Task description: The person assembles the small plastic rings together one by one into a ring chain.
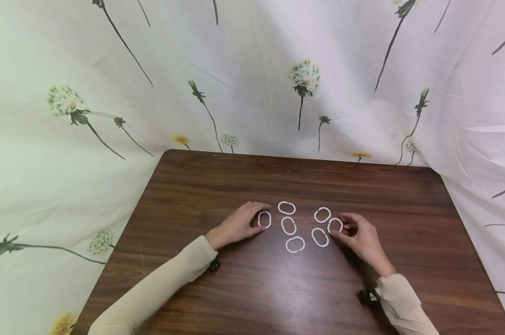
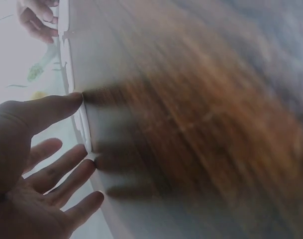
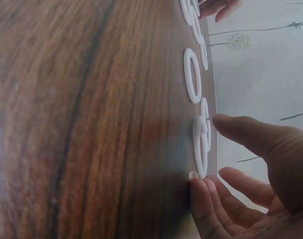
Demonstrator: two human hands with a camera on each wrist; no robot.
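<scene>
Several white oval plastic rings, each with a small gap like a shower curtain ring, lie flat on the brown table. My left hand (image 1: 240,222) is around the leftmost ring (image 1: 259,220), its thumb at the near edge and its fairly straight fingers spread past the far side. The rightmost ring (image 1: 340,224) sits between the thumb and curled fingers of my right hand (image 1: 364,238), which holds it by its edges. In the right wrist view this ring (image 3: 197,154) meets a fingertip at one end. How firmly it is held is unclear.
Between the hands lie a column of rings with a top ring (image 1: 286,203), a middle ring (image 1: 283,226) and a near ring (image 1: 295,251), plus two rings nearer my right hand. The wooden table (image 1: 235,288) ends at a floral cloth (image 1: 252,83) behind it.
</scene>
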